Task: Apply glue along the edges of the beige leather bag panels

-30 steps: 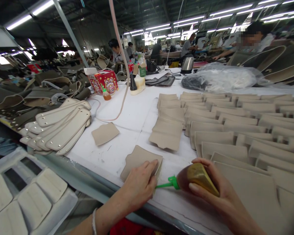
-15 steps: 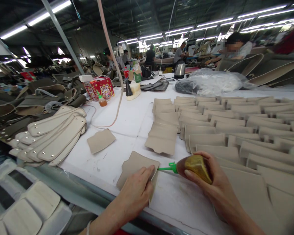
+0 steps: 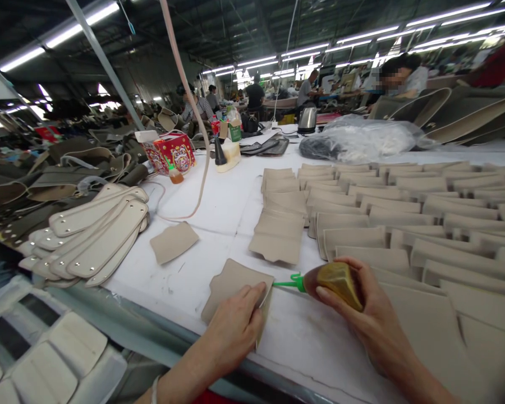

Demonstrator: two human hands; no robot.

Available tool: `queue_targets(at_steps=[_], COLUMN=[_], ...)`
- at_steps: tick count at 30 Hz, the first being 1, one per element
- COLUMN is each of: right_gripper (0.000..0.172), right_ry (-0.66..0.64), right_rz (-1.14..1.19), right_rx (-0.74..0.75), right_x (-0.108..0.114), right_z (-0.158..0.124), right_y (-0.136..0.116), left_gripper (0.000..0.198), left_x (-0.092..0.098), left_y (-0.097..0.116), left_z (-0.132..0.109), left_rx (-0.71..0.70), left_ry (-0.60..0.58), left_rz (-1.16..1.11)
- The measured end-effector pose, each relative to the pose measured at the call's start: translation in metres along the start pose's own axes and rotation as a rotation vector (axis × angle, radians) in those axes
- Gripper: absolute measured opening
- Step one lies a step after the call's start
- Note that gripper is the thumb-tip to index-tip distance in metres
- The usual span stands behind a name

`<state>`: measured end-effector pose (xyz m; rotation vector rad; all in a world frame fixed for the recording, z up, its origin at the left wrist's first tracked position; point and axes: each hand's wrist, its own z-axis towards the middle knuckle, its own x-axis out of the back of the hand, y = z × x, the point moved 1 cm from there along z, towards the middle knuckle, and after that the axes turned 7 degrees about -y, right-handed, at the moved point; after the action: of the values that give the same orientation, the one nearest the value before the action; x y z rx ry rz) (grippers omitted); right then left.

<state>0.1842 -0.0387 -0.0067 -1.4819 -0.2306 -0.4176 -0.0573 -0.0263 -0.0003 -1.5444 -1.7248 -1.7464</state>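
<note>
My left hand (image 3: 234, 325) presses down on a beige leather piece (image 3: 229, 279) near the front edge of the white table (image 3: 219, 202); its fingers lie together on the piece's right part. My right hand (image 3: 364, 311) grips a soft amber glue bottle (image 3: 334, 278). The bottle's green nozzle (image 3: 289, 282) points left and touches the right edge of that piece, just beyond my left fingertips.
Rows of overlapping beige pieces (image 3: 404, 219) cover the table's right half. A single piece (image 3: 173, 241) lies to the left, beside stacked studded oval panels (image 3: 92, 230). Farther back stand a red box (image 3: 172, 150), a small bottle (image 3: 175, 175), a kettle (image 3: 307, 119) and a plastic bag (image 3: 362, 137). Other people work behind.
The nozzle has slid up along the piece's right edge, from near my left fingers to its upper right corner. My left hand stays pressed on the piece.
</note>
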Motion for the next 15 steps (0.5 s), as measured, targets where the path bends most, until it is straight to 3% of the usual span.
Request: queue_targets(at_steps=[7,12,15], right_gripper=[0.058,0.055,0.052], right_ry=[-0.229,-0.188,-0.14], right_rz=[0.181,0.336,0.518], right_rx=[-0.125,-0.199,-0.279], right_x=[-0.01,-0.008,0.006], right_z=[-0.028,-0.035,-0.033], right_y=[-0.003,-0.01,0.007], left_gripper=[0.052,0.052,0.048], left_x=[0.0,-0.001,-0.002], left_y=[0.002,0.0,-0.003], left_z=[-0.001,-0.001,-0.002], left_rx=[0.021,0.031,0.038], left_ry=[0.007,0.037,0.053], left_rz=[-0.01,-0.029,-0.094])
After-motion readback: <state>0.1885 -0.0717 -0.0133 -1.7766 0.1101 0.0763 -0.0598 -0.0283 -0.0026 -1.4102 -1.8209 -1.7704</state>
